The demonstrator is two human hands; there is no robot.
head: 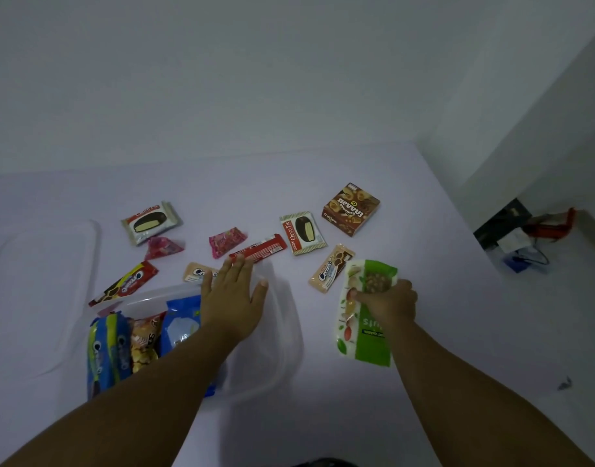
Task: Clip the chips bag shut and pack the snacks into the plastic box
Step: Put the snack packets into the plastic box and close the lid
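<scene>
Work surface is a flat pale table (pixel 323 183), plain and matte, running back to a bare light wall (pixel 255 62) with a second wall meeting it at the right corner. Past the table's right edge there's a recess with a dark box, some cables and an orange-red item (pixel 555 227), too small to identify. Clear plastic box (pixel 289 332) sits near the front, left of centre; already inside, on its left side: blue cookie packs (pixel 104 348), a yellow-orange snack bag (pixel 144 342) and a blue-white bag (pixel 181 325). Which one is the chips bag, can't tell, and no clip is visible. Clear lid (pixel 53 264) lies flat just left of the box. Left hand (pixel 233 291) hovers over the box's far rim, fingers straight and spread, gripping nothing; fingertips reach the end of a red wafer bar (pixel 259 251). Right hand (pixel 387 301) has fingers curled on the top of a green-and-white nut pouch (pixel 367 332) lying right of the box, thumb pinching its edge. Loose on the table behind the box: two Choco Pie packs (pixel 151 222) (pixel 303 232), two pink candy packets (pixel 164 247) (pixel 227 241), a brown biscuit carton (pixel 351 208), a red Cream-O pack (pixel 127 281), a tan Cream-O pack (pixel 331 267) just beside the pouch, another tan one (pixel 196 273) partly under the left hand.
</scene>
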